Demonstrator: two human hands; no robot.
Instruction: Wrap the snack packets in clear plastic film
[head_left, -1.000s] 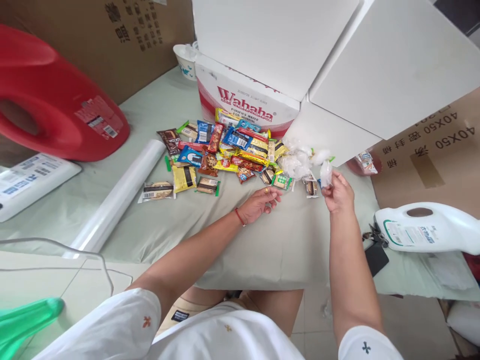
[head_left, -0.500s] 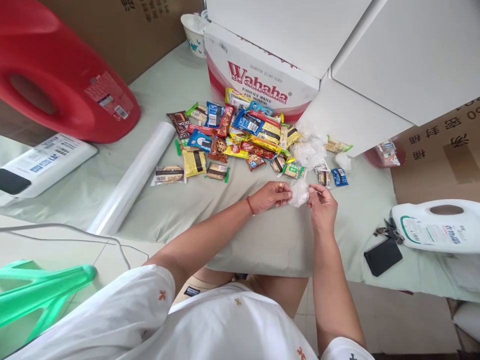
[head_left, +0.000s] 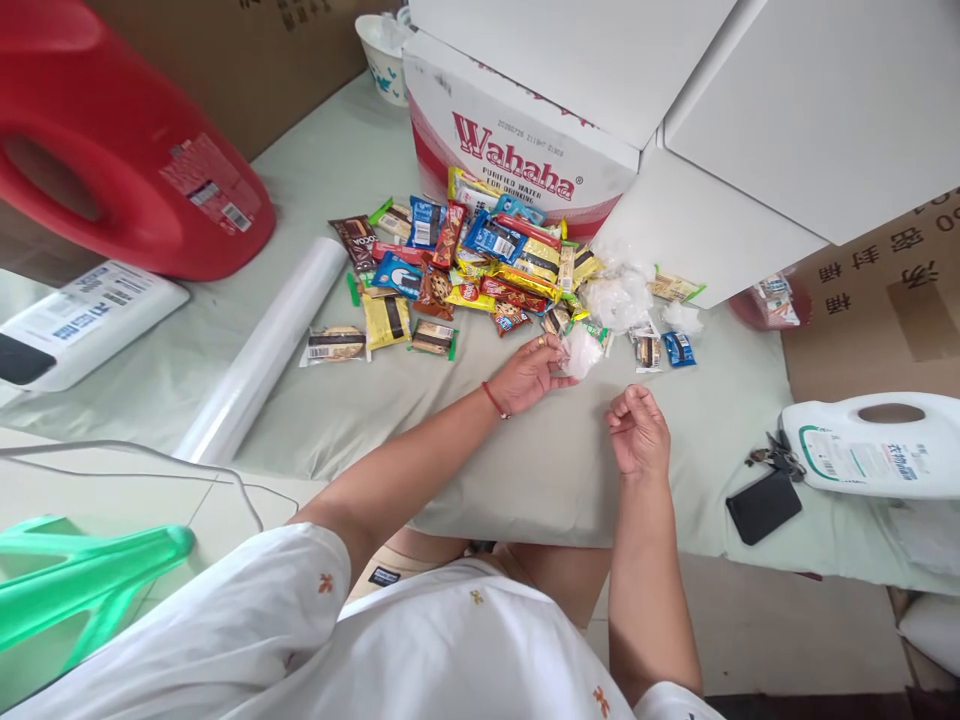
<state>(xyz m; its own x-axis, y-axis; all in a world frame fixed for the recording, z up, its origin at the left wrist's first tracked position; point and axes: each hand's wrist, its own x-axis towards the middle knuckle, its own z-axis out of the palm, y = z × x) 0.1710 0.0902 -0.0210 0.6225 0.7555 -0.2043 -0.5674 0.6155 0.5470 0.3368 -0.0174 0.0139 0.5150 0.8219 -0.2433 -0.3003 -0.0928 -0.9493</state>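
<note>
A crumpled piece of clear plastic film is pinched in the fingers of my left hand, just in front of the snack pile. My right hand is apart from it, closer to the front edge, with its fingers curled in and nothing visible in them. Behind the left hand lies a heap of wrapped snacks in blue, red, yellow and brown packets. More crumpled clear plastic rests at the heap's right side. A small blue packet and a clear-wrapped biscuit lie beyond my right hand.
A Wahaha carton stands behind the heap. On the left are a roll of plastic film, a red jug and a white bottle. A white detergent jug, keys and a black wallet-like item lie right. A green stool stands lower left.
My right hand has let go of the plastic film and drawn back toward me. My left hand has moved slightly forward and left, still with the film.
</note>
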